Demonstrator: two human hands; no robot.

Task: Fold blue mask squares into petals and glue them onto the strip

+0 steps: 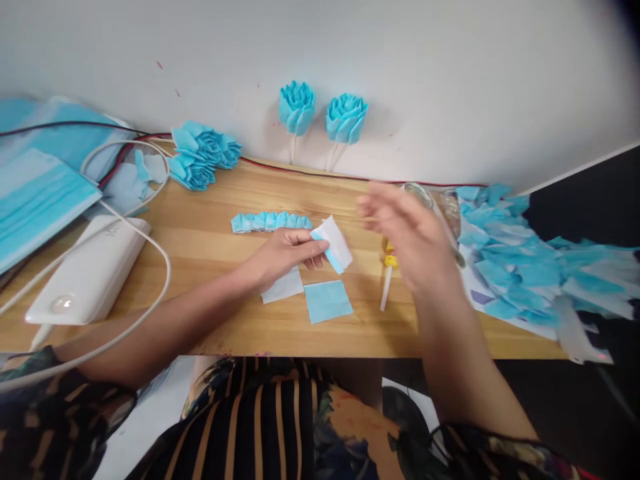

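Blue-and-white sheet [342, 248] is pinched between the thumb and fingers of the left hand [287, 252], held over the wooden surface [200, 230] near the middle of the view. At two o'clock from it, the right hand [403, 223] is caught in a blur, its fingers bunched; whether the thin stick-like thing [371, 219] by its fingertips is gripped cannot be told. A blue square [329, 301] is laid at six o'clock from the sheet, a white square [283, 287] at eight, and a row of pleated pieces [271, 222] at ten. For neat work, it is judged, the sheet should be held lightly by its edge, so that its free part is left flat and uncreased. Corners are best lined up before any fold is pressed, and the white square should not be dragged by the left hand.
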